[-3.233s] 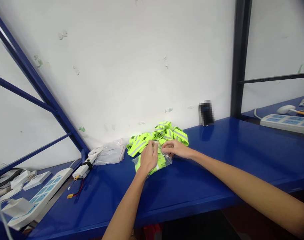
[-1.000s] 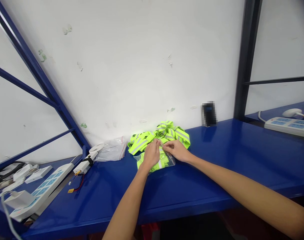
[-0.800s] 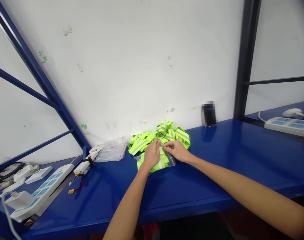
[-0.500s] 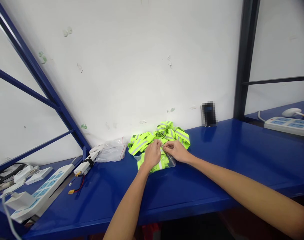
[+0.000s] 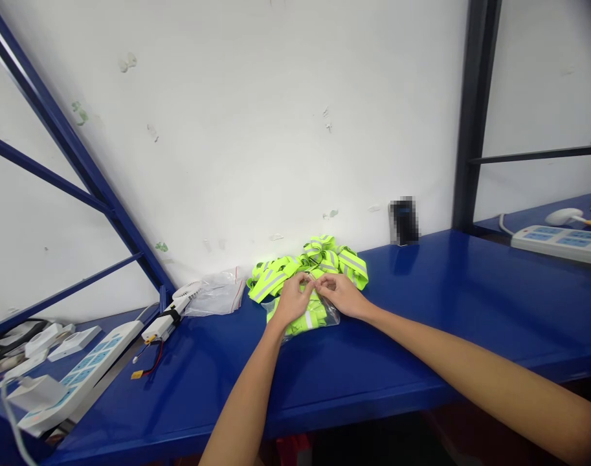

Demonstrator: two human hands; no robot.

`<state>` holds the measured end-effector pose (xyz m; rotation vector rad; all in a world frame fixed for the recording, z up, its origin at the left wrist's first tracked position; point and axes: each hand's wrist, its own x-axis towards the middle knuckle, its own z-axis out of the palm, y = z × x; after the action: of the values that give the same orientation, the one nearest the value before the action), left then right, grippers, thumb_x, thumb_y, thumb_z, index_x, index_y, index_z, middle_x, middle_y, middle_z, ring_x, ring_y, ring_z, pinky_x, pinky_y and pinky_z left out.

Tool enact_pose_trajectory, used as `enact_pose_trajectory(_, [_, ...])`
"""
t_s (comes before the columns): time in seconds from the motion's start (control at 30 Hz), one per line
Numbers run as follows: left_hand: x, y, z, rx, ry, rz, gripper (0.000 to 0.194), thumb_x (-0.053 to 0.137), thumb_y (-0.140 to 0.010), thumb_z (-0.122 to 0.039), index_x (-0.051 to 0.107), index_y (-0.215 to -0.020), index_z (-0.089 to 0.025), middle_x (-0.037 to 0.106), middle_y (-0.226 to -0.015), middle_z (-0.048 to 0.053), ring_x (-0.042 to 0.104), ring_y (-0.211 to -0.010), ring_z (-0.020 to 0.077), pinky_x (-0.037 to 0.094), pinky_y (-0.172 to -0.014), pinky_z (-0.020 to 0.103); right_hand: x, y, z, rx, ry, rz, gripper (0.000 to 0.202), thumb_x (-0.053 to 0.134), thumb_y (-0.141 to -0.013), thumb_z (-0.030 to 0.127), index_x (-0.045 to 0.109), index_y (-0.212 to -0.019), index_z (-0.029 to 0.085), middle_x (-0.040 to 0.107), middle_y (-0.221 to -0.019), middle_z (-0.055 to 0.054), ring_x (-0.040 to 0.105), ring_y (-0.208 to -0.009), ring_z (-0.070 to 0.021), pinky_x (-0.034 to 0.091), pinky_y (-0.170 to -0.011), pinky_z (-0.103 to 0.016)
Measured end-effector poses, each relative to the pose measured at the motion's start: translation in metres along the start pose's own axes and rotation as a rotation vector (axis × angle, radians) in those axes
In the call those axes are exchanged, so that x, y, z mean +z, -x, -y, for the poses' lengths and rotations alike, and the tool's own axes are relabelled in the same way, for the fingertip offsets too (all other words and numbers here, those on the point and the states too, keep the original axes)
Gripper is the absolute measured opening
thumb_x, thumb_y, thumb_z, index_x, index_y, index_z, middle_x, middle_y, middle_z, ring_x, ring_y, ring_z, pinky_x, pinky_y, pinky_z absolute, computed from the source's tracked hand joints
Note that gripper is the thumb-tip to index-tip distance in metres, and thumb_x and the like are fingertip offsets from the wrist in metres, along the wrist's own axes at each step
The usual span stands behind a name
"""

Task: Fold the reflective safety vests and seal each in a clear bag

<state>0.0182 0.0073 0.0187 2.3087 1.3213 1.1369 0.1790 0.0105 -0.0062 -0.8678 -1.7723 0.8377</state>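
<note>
A clear plastic bag (image 5: 330, 313) lies on the blue table, with a folded yellow-green reflective strap (image 5: 309, 319) inside it. My left hand (image 5: 295, 296) pinches the bag's upper edge near its middle. Right beside it, my right hand (image 5: 340, 292) pinches the same edge, and the fingertips of both hands nearly meet. Behind the hands, against the wall, sits a loose pile of yellow-green straps (image 5: 276, 272) with silver stripes. The hands cover part of the bag's top edge.
Flat clear bags (image 5: 217, 294) lie left of the pile, beside a white fan (image 5: 186, 291) with red and black wires. Power strips stand at far left (image 5: 89, 372) and far right (image 5: 557, 243). A blurred dark object (image 5: 404, 221) leans on the wall.
My left hand's fingers have shifted and now pinch closer to my right hand's fingertips at the bag's upper edge. The bag has stayed nearly in place.
</note>
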Motion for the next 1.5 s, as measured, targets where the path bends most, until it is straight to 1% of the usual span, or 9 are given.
enact_pose_trajectory(0.17, [-0.002,0.001,0.001,0.026,0.077,0.031,0.017,0.046,-0.088,-0.024,0.06,-0.083,-0.017,0.067,-0.088,0.003,0.06,-0.084,0.0163,0.043,-0.077,0.026,-0.001,0.0,0.003,-0.04,0.066,-0.012,0.024,0.052,-0.084,0.036,0.062,-0.076,0.015,0.06,-0.068,-0.001,0.049,-0.057,-0.0123,0.036,-0.054,-0.024])
enact_pose_trajectory(0.4, [0.0,0.004,0.0,0.038,0.037,-0.045,0.027,0.042,-0.093,-0.035,0.059,-0.08,-0.017,0.063,-0.081,0.001,0.055,-0.076,0.0151,0.038,-0.071,0.025,-0.002,0.002,0.01,-0.099,0.085,-0.004,0.023,0.051,-0.085,0.034,0.06,-0.076,0.016,0.059,-0.069,-0.001,0.049,-0.061,-0.013,0.037,-0.057,-0.025])
enact_pose_trajectory(0.6, [0.001,0.004,0.002,0.035,-0.071,-0.173,0.026,0.043,-0.092,-0.032,0.054,-0.074,-0.018,0.057,-0.073,0.0,0.05,-0.069,0.014,0.033,-0.065,0.025,-0.007,0.001,0.003,0.098,-0.109,0.141,0.019,0.053,-0.08,0.031,0.056,-0.067,0.018,0.05,-0.054,0.003,0.048,-0.045,-0.0122,0.039,-0.046,-0.025])
enact_pose_trajectory(0.7, [0.001,0.003,0.003,0.021,-0.097,-0.214,0.026,0.043,-0.092,-0.031,0.054,-0.073,-0.018,0.057,-0.074,0.0,0.051,-0.069,0.0143,0.033,-0.065,0.025,-0.007,-0.001,-0.003,0.135,-0.14,0.168,0.015,0.056,-0.076,0.028,0.055,-0.065,0.018,0.051,-0.051,0.003,0.05,-0.042,-0.013,0.04,-0.043,-0.025])
enact_pose_trajectory(0.97, [0.001,0.004,-0.001,-0.003,-0.096,-0.255,0.026,0.042,-0.092,-0.034,0.058,-0.078,-0.018,0.062,-0.079,0.002,0.055,-0.073,0.0155,0.037,-0.07,0.026,-0.009,0.001,0.002,-0.027,-0.01,0.153,0.024,0.055,-0.082,0.035,0.061,-0.07,0.016,0.054,-0.051,0.003,0.049,-0.045,-0.012,0.039,-0.048,-0.024])
enact_pose_trajectory(1.1, [-0.004,0.001,-0.002,-0.067,0.049,-0.165,0.014,0.056,-0.082,-0.031,0.061,-0.08,-0.018,0.066,-0.083,0.003,0.059,-0.079,0.0167,0.041,-0.074,0.027,-0.01,0.0,0.002,-0.056,0.044,0.146,0.029,0.053,-0.084,0.039,0.063,-0.07,0.016,0.055,-0.054,0.001,0.049,-0.048,-0.0127,0.038,-0.05,-0.024])
enact_pose_trajectory(1.27, [-0.021,-0.006,0.004,-0.181,0.212,0.133,0.022,0.066,-0.072,-0.035,0.07,-0.078,-0.015,0.07,-0.08,0.004,0.062,-0.079,0.0198,0.045,-0.072,0.029,-0.008,0.0,0.005,-0.072,0.101,0.131,0.028,0.054,-0.084,0.038,0.066,-0.076,0.014,0.062,-0.065,-0.002,0.052,-0.057,-0.014,0.039,-0.055,-0.024])
enact_pose_trajectory(1.37, [-0.033,-0.01,0.006,-0.229,0.218,0.267,0.021,0.067,-0.069,-0.035,0.073,-0.073,-0.015,0.071,-0.077,0.005,0.063,-0.078,0.0204,0.045,-0.071,0.029,-0.006,0.002,0.008,-0.098,0.133,0.14,0.027,0.053,-0.085,0.037,0.066,-0.078,0.014,0.062,-0.067,-0.003,0.051,-0.059,-0.0135,0.038,-0.056,-0.024])
enact_pose_trajectory(1.5, [-0.04,-0.011,0.002,-0.245,0.196,0.32,0.02,0.068,-0.067,-0.033,0.074,-0.072,-0.015,0.071,-0.077,0.005,0.062,-0.075,0.0196,0.045,-0.067,0.028,-0.006,0.004,0.011,-0.175,0.174,0.169,0.03,0.048,-0.089,0.037,0.063,-0.074,0.015,0.057,-0.063,-0.001,0.046,-0.056,-0.0124,0.035,-0.054,-0.024])
